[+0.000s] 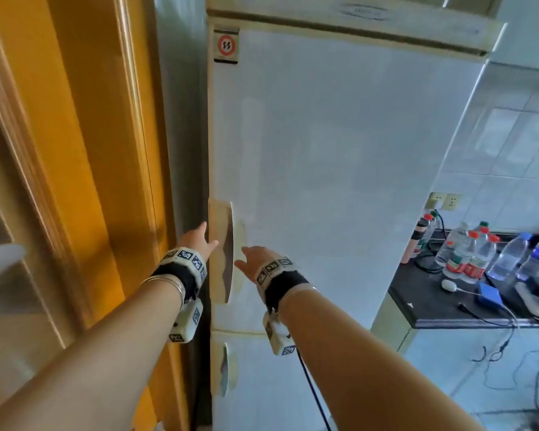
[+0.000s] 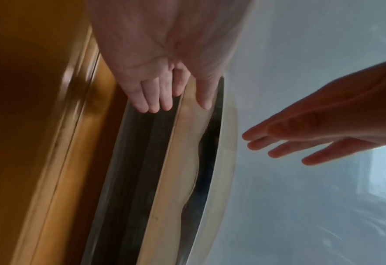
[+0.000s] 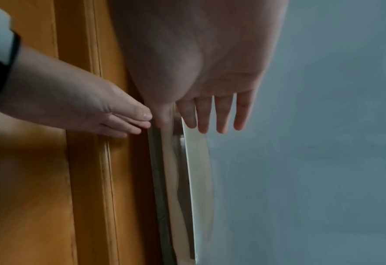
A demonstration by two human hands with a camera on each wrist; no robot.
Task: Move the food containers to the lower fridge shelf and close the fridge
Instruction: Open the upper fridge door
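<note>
The pale fridge door (image 1: 339, 166) stands flush with the cabinet in the head view, and no food containers are visible. Its cream handle (image 1: 221, 253) runs down the door's left edge. My left hand (image 1: 199, 241) reaches that edge with straight fingers (image 2: 160, 96) beside the handle (image 2: 187, 152) and its thumb over the handle. My right hand (image 1: 255, 256) hovers flat just right of the handle, fingers (image 3: 210, 116) straight near the handle (image 3: 196, 170). Neither hand holds anything. The wrist views also show the opposite hand: the right hand (image 2: 323, 125) and the left hand (image 3: 96, 111).
An orange wooden door frame (image 1: 91, 150) stands close on the left of the fridge. A second fridge door (image 1: 262, 384) sits below. At the right, a black counter (image 1: 433, 306) carries several water bottles (image 1: 479, 256), a blue box (image 1: 490, 295) and cables.
</note>
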